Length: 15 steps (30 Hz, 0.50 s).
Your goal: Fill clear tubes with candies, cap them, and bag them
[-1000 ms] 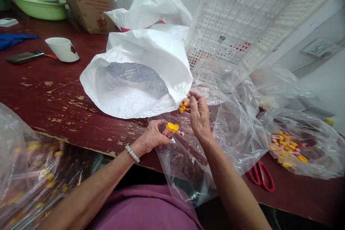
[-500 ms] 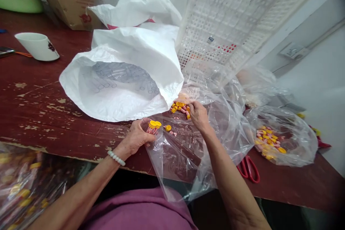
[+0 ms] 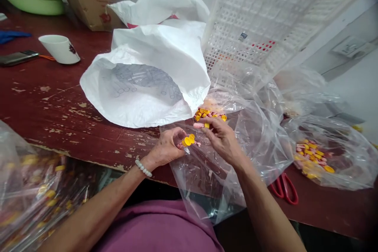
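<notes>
My left hand (image 3: 169, 147), with a pale bead bracelet at the wrist, is closed around several small yellow-capped pieces (image 3: 188, 140) with pink bits below the caps. Between thumb and fingers, my right hand (image 3: 223, 138) pinches one small pink piece with a yellow cap (image 3: 201, 125), just right of the left hand. Behind it lies a pile of like yellow-and-pink pieces (image 3: 211, 114) in a spread clear plastic bag (image 3: 206, 181). To the left gapes a white sack (image 3: 132, 114) with many clear tubes (image 3: 141, 80) inside.
A white plastic crate (image 3: 251, 23) leans at the back. On the right are another clear bag of pieces (image 3: 314, 157) and red-handled scissors (image 3: 285, 189). A white cup (image 3: 60, 49), a phone (image 3: 19, 58), and a cardboard box (image 3: 88, 0) stand left. Bagged capped tubes (image 3: 44, 189) sit lower left.
My right hand has come back from the pile toward the left hand, with a yellow-capped pink piece in its fingers. The whole view has shifted, so things appear further right.
</notes>
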### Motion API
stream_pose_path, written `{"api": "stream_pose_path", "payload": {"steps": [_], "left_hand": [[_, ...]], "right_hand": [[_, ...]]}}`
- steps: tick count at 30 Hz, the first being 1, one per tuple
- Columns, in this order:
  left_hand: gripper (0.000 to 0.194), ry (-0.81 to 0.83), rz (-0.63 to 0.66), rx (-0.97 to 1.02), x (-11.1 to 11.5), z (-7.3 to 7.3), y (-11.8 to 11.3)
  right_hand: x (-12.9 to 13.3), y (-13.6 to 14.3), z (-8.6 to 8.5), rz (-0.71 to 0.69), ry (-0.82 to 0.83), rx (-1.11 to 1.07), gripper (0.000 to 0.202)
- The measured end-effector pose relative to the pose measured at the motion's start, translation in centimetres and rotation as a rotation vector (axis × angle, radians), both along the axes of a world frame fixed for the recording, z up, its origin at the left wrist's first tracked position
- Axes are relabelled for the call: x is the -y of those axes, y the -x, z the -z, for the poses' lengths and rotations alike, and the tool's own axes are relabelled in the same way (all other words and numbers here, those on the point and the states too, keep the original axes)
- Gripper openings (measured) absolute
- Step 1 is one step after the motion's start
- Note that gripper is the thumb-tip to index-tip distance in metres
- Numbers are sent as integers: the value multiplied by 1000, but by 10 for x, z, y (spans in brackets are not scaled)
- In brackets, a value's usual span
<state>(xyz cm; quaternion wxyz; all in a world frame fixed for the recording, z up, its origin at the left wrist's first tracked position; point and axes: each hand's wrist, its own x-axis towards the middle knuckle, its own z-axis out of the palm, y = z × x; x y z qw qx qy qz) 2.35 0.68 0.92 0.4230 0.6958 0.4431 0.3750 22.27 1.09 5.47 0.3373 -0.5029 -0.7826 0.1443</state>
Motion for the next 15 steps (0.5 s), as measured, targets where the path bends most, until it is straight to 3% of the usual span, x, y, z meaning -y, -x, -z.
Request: {"api": "stream_pose_path", "payload": {"steps": [3, 6, 8, 11, 12, 15], "left_hand": [[28, -52, 45, -67, 4, -5, -3], [26, -85, 56, -77, 5, -6, -5], [23, -89, 51, -82, 5, -6, -4], [18, -70, 61, -90, 8, -9, -4], [18, -53, 77, -84, 10, -10, -5], [24, 74, 167, 36, 15, -11, -12]], "right_hand": [[20, 20, -18, -179, 8, 35, 24], [26, 24, -25, -250, 12, 47, 32], [23, 20, -25, -195, 10, -43, 30], [16, 19, -18, 35, 25, -263, 11], [14, 23, -14, 70, 63, -323, 14], [13, 38, 2, -10, 221, -411, 23]]}}
